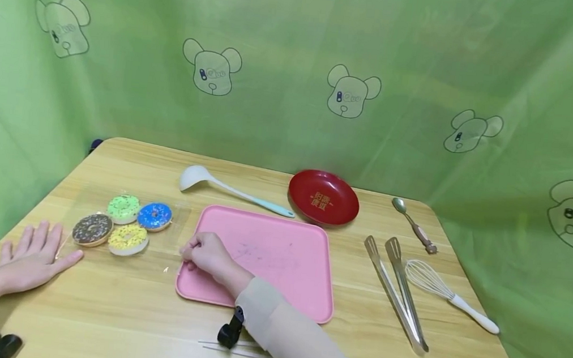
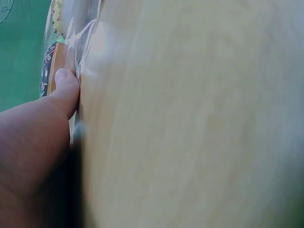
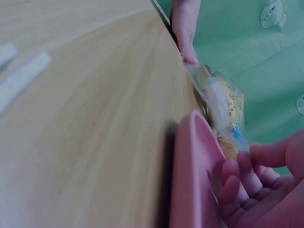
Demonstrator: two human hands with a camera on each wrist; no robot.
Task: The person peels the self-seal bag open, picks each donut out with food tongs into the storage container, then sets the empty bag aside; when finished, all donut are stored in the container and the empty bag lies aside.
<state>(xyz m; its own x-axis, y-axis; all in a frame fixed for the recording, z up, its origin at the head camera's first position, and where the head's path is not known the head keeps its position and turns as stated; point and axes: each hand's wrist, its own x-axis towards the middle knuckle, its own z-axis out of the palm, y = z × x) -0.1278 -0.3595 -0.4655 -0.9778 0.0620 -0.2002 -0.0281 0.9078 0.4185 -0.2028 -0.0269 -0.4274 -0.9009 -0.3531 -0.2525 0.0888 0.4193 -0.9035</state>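
Several toy-like doughnuts lie grouped inside a clear plastic bag [image 1: 172, 248] on the left of the table: a green one [image 1: 116, 211], a blue one [image 1: 147, 217], a yellow one [image 1: 119, 243] and a dark brown one [image 1: 84, 235]. My left hand [image 1: 31, 262] rests flat with fingers spread, its thumb at the bag's left edge. Over the left rim of a pink tray [image 1: 285, 247], my right hand [image 1: 213, 258] pinches the bag's right end between thumb and fingers. The right wrist view shows the film [image 3: 239, 139] running to those fingertips.
Behind the tray lie a white ladle [image 1: 224, 185] with a blue handle and a red plate [image 1: 311, 192]. To the right are metal tongs [image 1: 393, 291], a whisk [image 1: 474, 314] and a spoon [image 1: 417, 230]. Thin pale sticks [image 1: 235, 352] lie in front, partly under the right arm.
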